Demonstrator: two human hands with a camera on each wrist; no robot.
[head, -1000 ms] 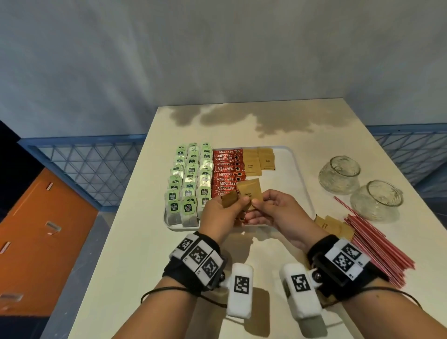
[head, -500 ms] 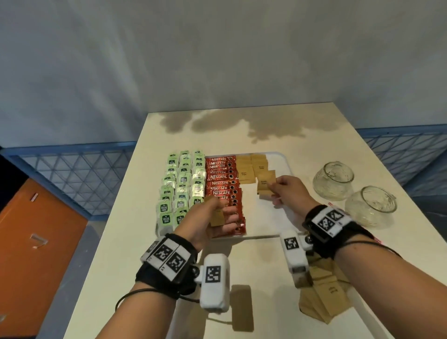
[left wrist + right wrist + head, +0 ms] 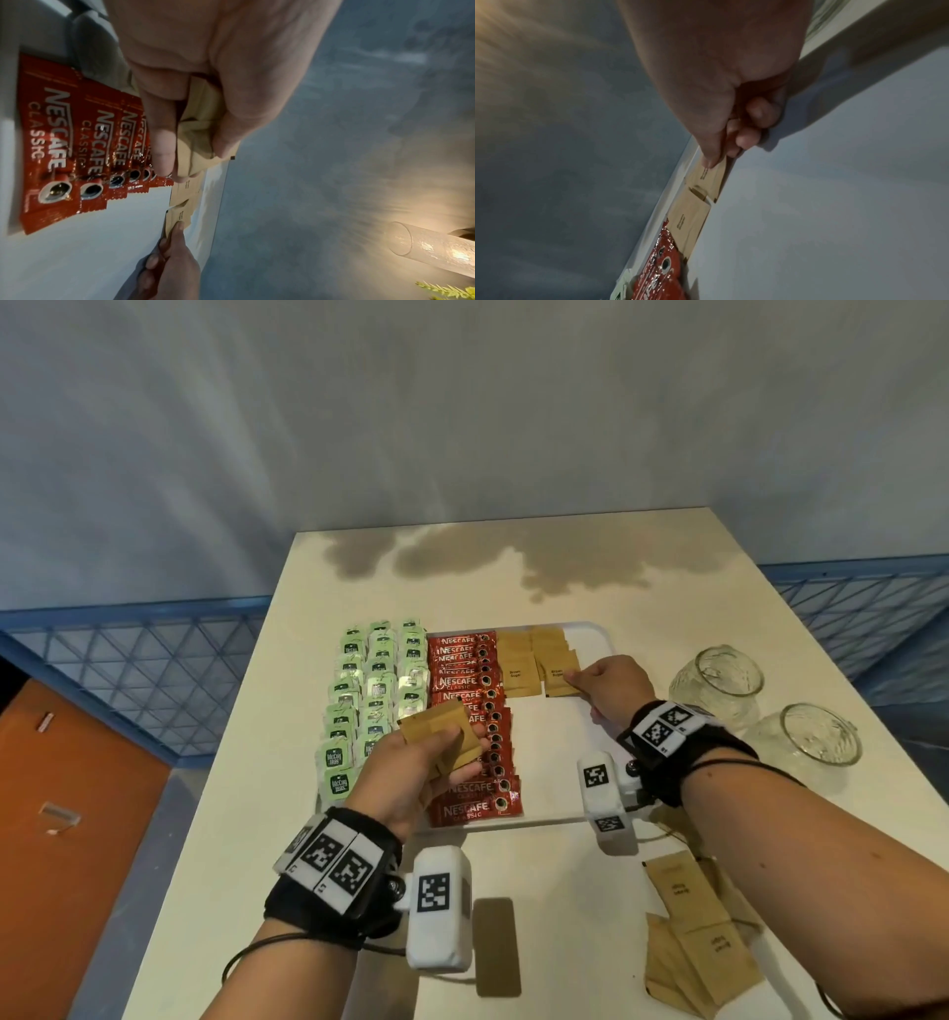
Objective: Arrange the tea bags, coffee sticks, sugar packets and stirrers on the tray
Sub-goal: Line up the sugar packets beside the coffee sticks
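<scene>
I see my right hand [image 3: 608, 683] reaching over the white tray [image 3: 598, 639], thumb and forefinger pinched on the near right corner of a brown sugar packet [image 3: 560, 677] that lies flat in the second sugar column, its long side running away from me, in line with the packets behind it. My other fingers [image 3: 753, 125] are curled under.

My left hand [image 3: 426, 762] hovers above the red coffee sticks [image 3: 475, 737], fingers and thumb closed round a small stack of sugar packets [image 3: 436, 729] that sits tilted, its long edges skewed to the tray's rows. The coffee sticks lie crosswise in one column, cup ends to the right. Green tea bags [image 3: 377, 690] fill three columns at the tray's left. Loose sugar packets [image 3: 688, 942] lie on the table [image 3: 565, 916] near my right forearm, beside two glass jars [image 3: 719, 683].
</scene>
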